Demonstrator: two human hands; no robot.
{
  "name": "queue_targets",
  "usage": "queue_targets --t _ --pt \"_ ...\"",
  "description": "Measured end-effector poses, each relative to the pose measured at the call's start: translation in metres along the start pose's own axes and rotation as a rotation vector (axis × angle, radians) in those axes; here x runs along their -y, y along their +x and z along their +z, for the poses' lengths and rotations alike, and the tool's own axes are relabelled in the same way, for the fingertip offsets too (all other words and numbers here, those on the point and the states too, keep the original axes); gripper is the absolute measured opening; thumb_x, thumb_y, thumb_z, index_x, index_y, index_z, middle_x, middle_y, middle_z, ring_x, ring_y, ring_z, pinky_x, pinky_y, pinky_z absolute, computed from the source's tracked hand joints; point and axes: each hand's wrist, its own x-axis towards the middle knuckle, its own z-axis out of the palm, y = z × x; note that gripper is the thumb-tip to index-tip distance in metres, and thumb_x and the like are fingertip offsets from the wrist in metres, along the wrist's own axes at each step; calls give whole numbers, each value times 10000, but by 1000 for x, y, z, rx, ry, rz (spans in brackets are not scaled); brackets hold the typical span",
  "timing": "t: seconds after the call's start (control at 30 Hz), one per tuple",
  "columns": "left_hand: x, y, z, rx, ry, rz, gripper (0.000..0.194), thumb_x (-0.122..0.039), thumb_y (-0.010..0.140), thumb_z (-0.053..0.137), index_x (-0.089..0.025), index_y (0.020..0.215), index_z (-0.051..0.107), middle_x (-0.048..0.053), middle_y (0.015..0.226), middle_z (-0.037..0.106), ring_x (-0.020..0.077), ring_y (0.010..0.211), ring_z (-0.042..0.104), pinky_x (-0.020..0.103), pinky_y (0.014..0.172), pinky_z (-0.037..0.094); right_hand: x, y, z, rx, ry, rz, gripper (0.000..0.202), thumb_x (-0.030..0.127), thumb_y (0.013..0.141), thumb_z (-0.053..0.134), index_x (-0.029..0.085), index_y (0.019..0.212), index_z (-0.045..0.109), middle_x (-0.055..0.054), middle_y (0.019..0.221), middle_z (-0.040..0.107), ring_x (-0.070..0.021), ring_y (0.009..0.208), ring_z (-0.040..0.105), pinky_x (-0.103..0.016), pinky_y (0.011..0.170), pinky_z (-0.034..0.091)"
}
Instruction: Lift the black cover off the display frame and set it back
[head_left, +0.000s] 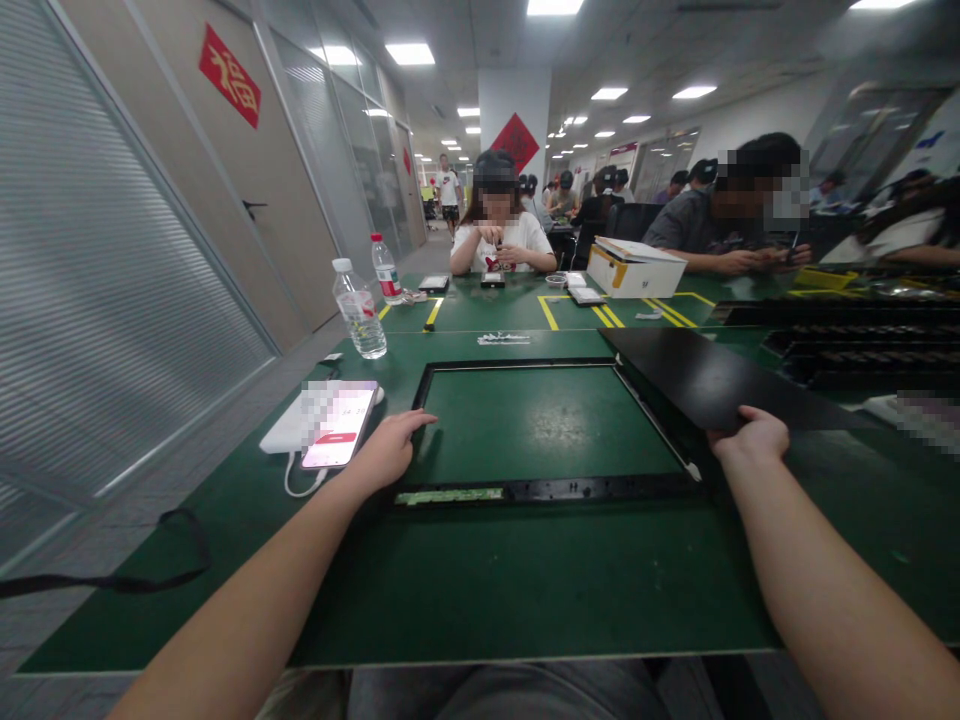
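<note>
A black rectangular frame (600,490) lies flat on the green table in front of me, with a green circuit strip (450,496) set in the left part of its near bar. My left hand (390,446) is at the frame's left side, fingers stretched out over the bar and holding nothing visible. My right hand (752,436) grips the near edge of a thin, dark flat panel (697,370), thumb on top and the other fingers mostly hidden. The panel is tilted, to the right of the frame, and its far left corner reaches the frame's far right corner.
A phone (341,425) leans on a white box-like device at left, with a cable. Two water bottles (360,310) stand behind it. Small white strips (502,339) lie beyond the frame. Stacked black bars (840,350) and a white box (636,268) are farther right. Other people sit opposite.
</note>
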Motion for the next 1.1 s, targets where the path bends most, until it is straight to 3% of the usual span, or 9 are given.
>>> queue_targets --t 0.33,0.6,0.73,0.83,0.97,1.1 --pt "-4 -1 -2 30 32 -21 631 -99 748 444 -204 1302 727 94 1458 645 334 1385 557 525 1188 413 3 -3 1 -18 44 -6 242 -10 677 509 189 812 522 18 812 588 -119 696 614 -250 634 593" --pt "3 2 3 -44 32 25 544 -135 800 455 -157 1266 736 147 1432 645 344 1342 582 535 1189 407 9 -15 6 160 121 -55 174 2 680 498 175 696 483 34 682 535 -95 576 574 -195 542 545" --pt "4 3 4 -93 3 33 486 -196 874 440 -132 1267 718 181 1422 636 351 1352 563 555 1172 406 10 -29 8 285 149 -61 156 32 663 500 169 726 538 12 715 581 -108 593 601 -205 564 564" --pt "1 4 1 -132 -84 16 465 -277 919 444 -127 1281 694 184 1398 648 345 1324 581 547 1158 411 13 -41 9 372 115 -42 158 69 668 495 164 761 581 -9 714 606 -138 613 625 -229 548 571" --pt "-8 2 -5 -195 -301 -94 454 -375 926 517 -167 1295 679 151 1390 669 348 1306 595 532 1150 413 16 -56 8 378 28 22 119 92 670 514 166 737 579 -13 667 610 -138 544 594 -232 463 521" --pt "-17 3 -9 -259 -654 -239 414 -410 920 601 -193 1258 697 135 1348 705 331 1312 599 488 1165 397 12 -57 7 445 -2 46 168 111 671 523 158 781 642 -41 697 666 -187 595 646 -349 632 621"
